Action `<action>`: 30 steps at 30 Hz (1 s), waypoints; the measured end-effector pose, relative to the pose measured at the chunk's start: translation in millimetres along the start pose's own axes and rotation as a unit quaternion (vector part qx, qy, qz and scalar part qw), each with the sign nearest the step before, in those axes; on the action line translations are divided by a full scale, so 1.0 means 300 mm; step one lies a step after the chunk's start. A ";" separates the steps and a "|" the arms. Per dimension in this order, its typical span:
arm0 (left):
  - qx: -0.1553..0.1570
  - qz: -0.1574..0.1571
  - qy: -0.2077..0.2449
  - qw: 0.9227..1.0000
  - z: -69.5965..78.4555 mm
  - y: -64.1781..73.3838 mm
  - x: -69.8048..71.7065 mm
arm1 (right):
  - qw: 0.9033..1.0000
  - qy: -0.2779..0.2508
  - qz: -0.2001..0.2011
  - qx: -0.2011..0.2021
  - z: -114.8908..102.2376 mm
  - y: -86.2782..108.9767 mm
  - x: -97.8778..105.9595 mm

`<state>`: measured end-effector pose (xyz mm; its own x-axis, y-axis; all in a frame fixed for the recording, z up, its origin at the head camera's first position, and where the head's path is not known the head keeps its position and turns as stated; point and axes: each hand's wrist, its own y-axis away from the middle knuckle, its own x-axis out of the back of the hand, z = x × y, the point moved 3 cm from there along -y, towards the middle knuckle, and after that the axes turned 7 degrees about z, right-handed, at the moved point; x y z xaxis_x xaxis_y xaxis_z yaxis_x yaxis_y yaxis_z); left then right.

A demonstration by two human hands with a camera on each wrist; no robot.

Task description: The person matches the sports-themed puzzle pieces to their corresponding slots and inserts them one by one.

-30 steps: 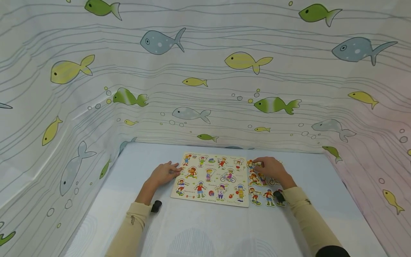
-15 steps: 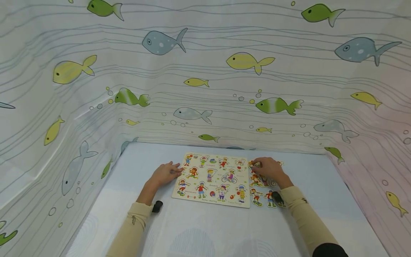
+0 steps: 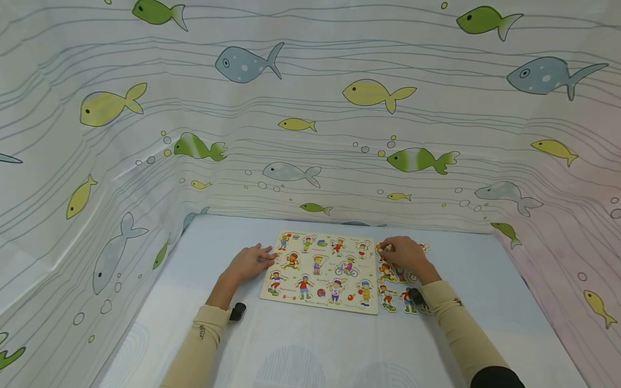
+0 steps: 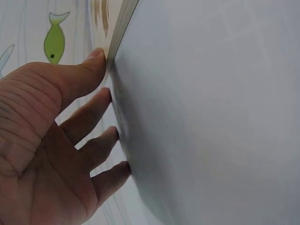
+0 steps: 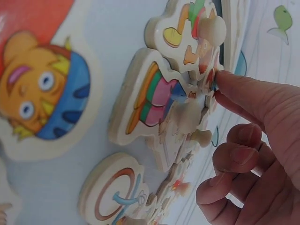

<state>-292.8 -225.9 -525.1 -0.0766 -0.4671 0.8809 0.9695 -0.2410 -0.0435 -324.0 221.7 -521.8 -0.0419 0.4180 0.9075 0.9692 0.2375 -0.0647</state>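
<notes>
A cream puzzle board [image 3: 303,266] printed with children playing sports lies flat in the head view. My left hand [image 3: 249,262] is at its left edge, fingers loosely spread; the left wrist view shows the thumb by the board's edge [image 4: 123,26] and the other fingertips touching the white table. To the board's right, my right hand [image 3: 408,254] is over a group of wooden knobbed puzzle pieces. The right wrist view shows its thumb and index finger pinching a small puzzle piece [image 5: 209,83] at the far end; the other fingers are curled. Most of that piece is hidden.
Several loose puzzle pieces lie right of the board, among them a skateboarder piece [image 3: 387,298] and a bicycle-wheel piece [image 5: 112,187]. A white tabletop [image 3: 271,345] extends in front. Fish-patterned cloth [image 3: 335,145] hangs behind and at both sides.
My right thumb and index finger have come together on a piece at the top left of the group. The left hand holds its place; the head view has shifted slightly.
</notes>
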 end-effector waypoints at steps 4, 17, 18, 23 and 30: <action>0.002 -0.002 -0.002 1.000 -0.001 -0.001 -0.001 | 1.000 0.000 -0.005 -0.005 -0.010 0.001 0.014; 0.010 -0.001 0.000 1.000 0.008 0.002 0.009 | 1.000 0.017 0.006 -0.001 -0.063 0.002 0.065; 0.008 -0.001 -0.002 1.000 0.008 0.003 0.009 | 1.000 0.015 0.008 0.002 -0.068 0.000 0.066; 0.003 0.002 -0.009 1.000 0.010 0.003 0.008 | 0.999 0.012 0.018 0.025 -0.107 -0.004 0.077; 0.004 0.000 -0.008 1.000 0.011 0.004 0.008 | 0.998 0.007 0.025 0.052 -0.154 -0.020 0.076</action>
<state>-291.2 -224.4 -521.5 -0.0730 -0.4536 0.8882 0.9714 -0.2339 -0.0396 -319.6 189.3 -481.6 0.0090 0.4201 0.9074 0.9399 0.3061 -0.1511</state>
